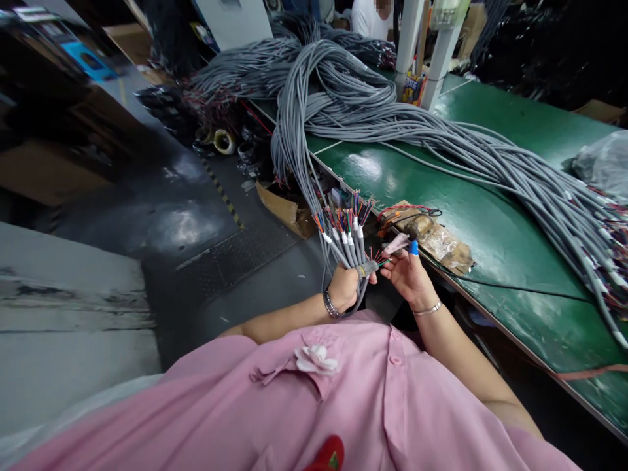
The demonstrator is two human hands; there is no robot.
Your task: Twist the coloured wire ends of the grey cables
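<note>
My left hand (345, 288) is wrapped round a bundle of grey cables (350, 252). Their stripped ends fan out above it in many-coloured thin wires (350, 212), with white sleeves (355, 224) just below. One cable end bends right across my left fingers, showing loose red and green wires (379, 259). My right hand (409, 278) has its fingertips at these wires, apparently pinching them; the exact contact is too small to see. A blue cover (414, 248) sits on one right fingertip, and a whitish wrapping (396, 244) shows beside it.
A green table (485, 235) stretches along my right, carrying long heaps of grey cable (407, 121). Near its edge lies a taped brown cardboard piece (444, 245). An open carton (284, 209) stands on the floor below. A person (371, 18) is behind the table.
</note>
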